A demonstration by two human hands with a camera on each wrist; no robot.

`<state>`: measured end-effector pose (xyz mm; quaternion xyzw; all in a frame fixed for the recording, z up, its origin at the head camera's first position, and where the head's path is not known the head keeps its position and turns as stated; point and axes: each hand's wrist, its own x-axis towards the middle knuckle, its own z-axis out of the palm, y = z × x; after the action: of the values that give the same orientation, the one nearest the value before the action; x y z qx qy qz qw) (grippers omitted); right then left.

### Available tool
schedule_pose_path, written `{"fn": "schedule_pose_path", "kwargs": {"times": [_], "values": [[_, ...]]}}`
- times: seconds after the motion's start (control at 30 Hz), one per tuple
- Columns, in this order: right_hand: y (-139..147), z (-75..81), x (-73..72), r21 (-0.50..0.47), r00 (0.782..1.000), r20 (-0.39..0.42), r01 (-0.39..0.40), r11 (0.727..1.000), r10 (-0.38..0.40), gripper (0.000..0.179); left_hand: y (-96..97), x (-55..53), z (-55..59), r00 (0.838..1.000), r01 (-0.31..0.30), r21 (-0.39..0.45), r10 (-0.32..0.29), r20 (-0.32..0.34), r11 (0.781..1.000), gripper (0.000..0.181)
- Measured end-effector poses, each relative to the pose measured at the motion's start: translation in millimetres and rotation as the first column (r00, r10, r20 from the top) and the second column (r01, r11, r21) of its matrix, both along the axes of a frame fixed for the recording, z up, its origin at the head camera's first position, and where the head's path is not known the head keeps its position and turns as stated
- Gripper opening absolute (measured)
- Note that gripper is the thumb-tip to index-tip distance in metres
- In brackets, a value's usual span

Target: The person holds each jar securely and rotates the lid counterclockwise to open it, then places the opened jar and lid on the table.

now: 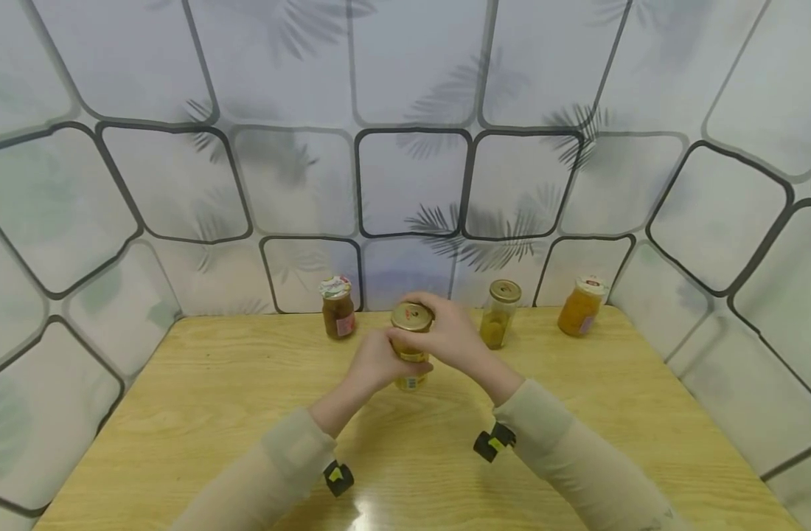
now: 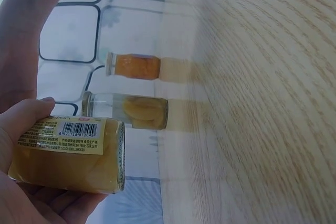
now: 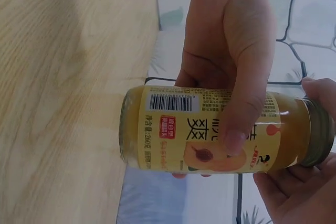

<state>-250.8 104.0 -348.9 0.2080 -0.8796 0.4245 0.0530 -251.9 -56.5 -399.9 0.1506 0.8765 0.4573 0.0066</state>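
Note:
A glass jar (image 3: 152, 129) of yellow fruit has a yellow label with a peach on it and a gold lid (image 1: 411, 316). My left hand (image 1: 377, 361) grips the jar's body, its thumb lying across the label in the right wrist view. Around the lid curl the fingers and thumb of my right hand (image 1: 450, 335), higher up. The jar is upright in the head view. In the left wrist view its base stands out against the wall, apart from the tabletop (image 2: 262, 103).
Behind my right hand stands a taller glass jar (image 1: 496, 324) with yellow pieces in its lower part. Farther right is an orange jar (image 1: 580, 313) with a white lid. A dark brown jar (image 1: 338, 317) stands at the back left. A patterned wall (image 1: 412, 184) borders the wooden table.

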Motion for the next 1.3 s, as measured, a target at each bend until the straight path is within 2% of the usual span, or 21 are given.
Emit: {"fn": "schedule_pose_path", "kwargs": {"times": [0.3, 0.57, 0.73, 0.83, 1.03, 1.3], "values": [[3, -3.8, -3.5, -0.153, 0.995, 0.039, -0.089, 0.984, 0.096, 0.039, -0.3, -0.7, 1.4, 0.997, 0.052, 0.019, -0.051, -0.05, 0.998, 0.039], [7, -9.9, -7.7, -0.19, 0.989, 0.054, -0.127, 0.974, 0.139, 0.044, -0.5, -2.7, 2.0, 0.996, 0.057, -0.012, -0.057, -0.067, 0.998, 0.039], [10, -12.0, -7.4, -0.2, 0.981, 0.098, -0.148, 0.969, 0.17, 0.046, -1.8, -3.8, -1.3, 0.996, 0.081, -0.013, -0.082, -0.031, 0.997, 0.037], [13, -11.3, -6.8, -0.207, 0.969, 0.127, -0.183, 0.961, 0.212, 0.044, -2.5, -4.0, -2.9, 0.994, 0.105, -0.023, -0.105, -0.013, 0.994, 0.034], [18, -9.8, -6.9, -0.23, 0.936, 0.148, -0.28, 0.932, 0.318, 0.043, -3.5, -5.1, -6.0, 0.986, 0.165, -0.041, -0.166, -0.021, 0.985, 0.034], [25, -10.3, -9.2, -0.239, 0.887, 0.142, -0.4, 0.885, 0.439, 0.047, -5.9, -2.1, -5.9, 0.971, 0.233, -0.035, -0.234, -0.042, 0.972, 0.052]]}}
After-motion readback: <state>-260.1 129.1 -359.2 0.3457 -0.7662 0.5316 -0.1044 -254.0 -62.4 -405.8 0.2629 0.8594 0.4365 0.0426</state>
